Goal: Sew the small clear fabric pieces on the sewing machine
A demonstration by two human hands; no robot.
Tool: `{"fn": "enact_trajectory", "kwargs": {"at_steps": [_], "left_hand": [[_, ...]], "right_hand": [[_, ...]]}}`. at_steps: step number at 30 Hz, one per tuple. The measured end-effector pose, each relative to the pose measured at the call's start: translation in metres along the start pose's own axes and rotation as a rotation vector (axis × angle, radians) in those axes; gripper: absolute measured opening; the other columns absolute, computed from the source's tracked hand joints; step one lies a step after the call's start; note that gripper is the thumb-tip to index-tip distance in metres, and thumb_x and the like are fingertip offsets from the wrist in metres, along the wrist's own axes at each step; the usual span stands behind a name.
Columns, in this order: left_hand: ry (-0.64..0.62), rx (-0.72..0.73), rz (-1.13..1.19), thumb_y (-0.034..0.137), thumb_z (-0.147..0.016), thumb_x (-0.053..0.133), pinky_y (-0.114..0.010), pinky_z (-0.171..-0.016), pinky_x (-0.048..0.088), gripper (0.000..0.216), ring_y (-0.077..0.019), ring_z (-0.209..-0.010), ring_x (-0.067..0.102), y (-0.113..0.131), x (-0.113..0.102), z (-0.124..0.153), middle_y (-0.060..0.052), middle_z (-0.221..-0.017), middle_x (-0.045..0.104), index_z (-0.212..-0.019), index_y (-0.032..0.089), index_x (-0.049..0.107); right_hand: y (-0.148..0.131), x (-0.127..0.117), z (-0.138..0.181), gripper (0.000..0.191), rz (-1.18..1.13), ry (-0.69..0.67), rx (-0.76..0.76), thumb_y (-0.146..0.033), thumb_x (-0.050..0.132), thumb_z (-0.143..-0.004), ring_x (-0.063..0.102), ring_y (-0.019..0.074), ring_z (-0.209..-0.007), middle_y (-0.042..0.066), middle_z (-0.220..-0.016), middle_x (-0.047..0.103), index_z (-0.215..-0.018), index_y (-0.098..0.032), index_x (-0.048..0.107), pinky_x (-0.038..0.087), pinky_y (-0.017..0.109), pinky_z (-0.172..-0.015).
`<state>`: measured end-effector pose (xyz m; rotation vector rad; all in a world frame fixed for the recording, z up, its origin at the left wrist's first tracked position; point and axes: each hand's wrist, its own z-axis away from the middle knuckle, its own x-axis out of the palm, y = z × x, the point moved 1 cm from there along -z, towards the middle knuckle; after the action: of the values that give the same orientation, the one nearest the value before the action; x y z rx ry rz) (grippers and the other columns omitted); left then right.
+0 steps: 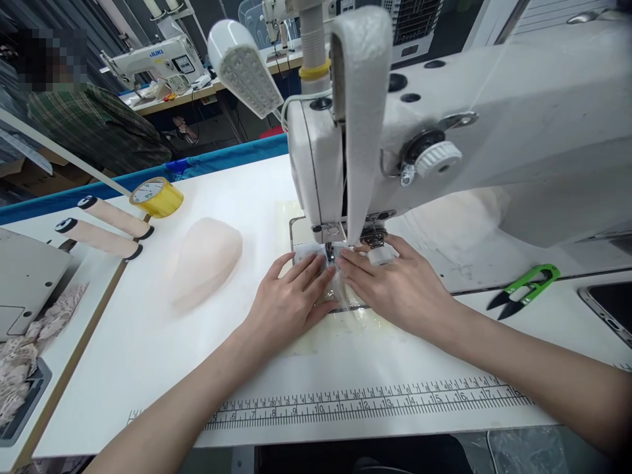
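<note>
Both my hands lie flat on a small clear, thin piece of material (340, 289) under the needle of a white sewing machine (444, 138). My left hand (291, 296) presses it from the left, fingers stretched out and close together. My right hand (390, 280) presses it from the right, fingers extended toward the presser foot (332, 249). The two sets of fingertips nearly meet just in front of the needle. The material is mostly hidden beneath my fingers.
A pale pink fabric pile (205, 260) lies to the left on the white table (148, 342). Yellow tape roll (157, 196) and two thread cones (99, 237) sit at the far left. Green thread snips (526, 289) lie at the right. Another person (93, 125) sits behind.
</note>
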<state>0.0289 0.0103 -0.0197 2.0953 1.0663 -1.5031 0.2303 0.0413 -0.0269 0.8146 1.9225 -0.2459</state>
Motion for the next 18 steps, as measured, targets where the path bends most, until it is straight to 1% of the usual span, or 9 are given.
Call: {"fn": "enact_trajectory", "kwargs": {"at_steps": [4, 8, 10, 13, 14, 16, 17, 18], "left_hand": [[0.006, -0.001, -0.01, 0.041, -0.099, 0.047, -0.044, -0.103, 0.043, 0.041, -0.0241, -0.121, 0.058, 0.001, 0.001, 0.0, -0.012, -0.127, 0.062, -0.125, 0.013, 0.061], [0.037, -0.007, -0.012, 0.038, -0.098, 0.05, -0.045, -0.105, 0.041, 0.04, -0.0243, -0.121, 0.058, 0.002, 0.0, 0.001, -0.012, -0.126, 0.063, -0.127, 0.012, 0.059], [0.073, 0.035, 0.026, 0.039, -0.095, 0.054, -0.044, -0.105, 0.042, 0.039, -0.0239, -0.117, 0.06, 0.001, -0.002, 0.003, -0.012, -0.124, 0.064, -0.123, 0.012, 0.06], [0.078, 0.165, 0.119, 0.045, -0.092, 0.058, -0.042, -0.099, 0.047, 0.039, -0.0243, -0.109, 0.063, 0.002, -0.005, 0.005, -0.012, -0.117, 0.067, -0.111, 0.011, 0.063], [0.079, 0.205, 0.129, 0.043, -0.092, 0.058, -0.041, -0.095, 0.05, 0.036, -0.024, -0.106, 0.064, 0.002, -0.006, 0.006, -0.012, -0.113, 0.068, -0.107, 0.01, 0.063], [0.105, 0.247, 0.107, 0.028, -0.093, 0.056, -0.036, -0.087, 0.053, 0.02, -0.0225, -0.1, 0.066, 0.003, -0.006, 0.008, -0.012, -0.107, 0.07, -0.1, 0.01, 0.062], [0.122, 0.239, 0.099, 0.019, -0.093, 0.055, -0.034, -0.084, 0.053, 0.013, -0.0214, -0.098, 0.066, 0.004, -0.006, 0.008, -0.011, -0.104, 0.07, -0.098, 0.01, 0.062], [0.133, 0.215, 0.109, 0.013, -0.093, 0.052, -0.032, -0.08, 0.053, 0.01, -0.02, -0.096, 0.067, 0.004, -0.005, 0.008, -0.01, -0.103, 0.071, -0.098, 0.01, 0.061]], "right_hand": [[0.0, 0.0, 0.001, 0.027, -0.022, 0.016, 0.007, -0.014, 0.046, -0.098, 0.063, 0.0263, -0.096, 0.006, -0.104, 0.071, -0.094, -0.017, 0.072, 0.038, 0.046, -0.101], [0.001, -0.003, 0.002, 0.026, -0.028, 0.066, -0.035, -0.01, 0.046, -0.097, 0.062, 0.0254, -0.097, 0.006, -0.103, 0.072, -0.1, -0.015, 0.071, 0.036, 0.047, -0.104], [0.0, -0.006, 0.002, 0.026, -0.034, 0.08, -0.089, -0.006, 0.045, -0.097, 0.062, 0.023, -0.095, 0.007, -0.103, 0.071, -0.103, -0.012, 0.07, 0.036, 0.044, -0.104], [0.001, -0.011, 0.003, 0.027, -0.099, 0.089, -0.158, -0.002, 0.044, -0.097, 0.062, 0.0176, -0.087, 0.005, -0.097, 0.071, -0.098, -0.012, 0.069, 0.041, 0.037, -0.096], [0.001, -0.013, 0.003, 0.028, -0.132, 0.085, -0.162, -0.003, 0.043, -0.097, 0.062, 0.0162, -0.084, 0.004, -0.093, 0.071, -0.094, -0.013, 0.069, 0.043, 0.035, -0.092], [0.003, -0.016, 0.003, 0.027, -0.21, 0.055, -0.15, -0.009, 0.043, -0.098, 0.061, 0.0156, -0.079, 0.003, -0.086, 0.07, -0.089, -0.015, 0.068, 0.044, 0.033, -0.086], [0.004, -0.017, 0.004, 0.026, -0.255, 0.029, -0.143, -0.017, 0.044, -0.1, 0.06, 0.0166, -0.078, 0.004, -0.086, 0.069, -0.09, -0.014, 0.068, 0.044, 0.034, -0.084], [0.005, -0.019, 0.004, 0.031, -0.301, 0.006, -0.141, -0.03, 0.043, -0.102, 0.06, 0.0181, -0.078, 0.006, -0.088, 0.069, -0.092, -0.013, 0.068, 0.045, 0.035, -0.082]]}}
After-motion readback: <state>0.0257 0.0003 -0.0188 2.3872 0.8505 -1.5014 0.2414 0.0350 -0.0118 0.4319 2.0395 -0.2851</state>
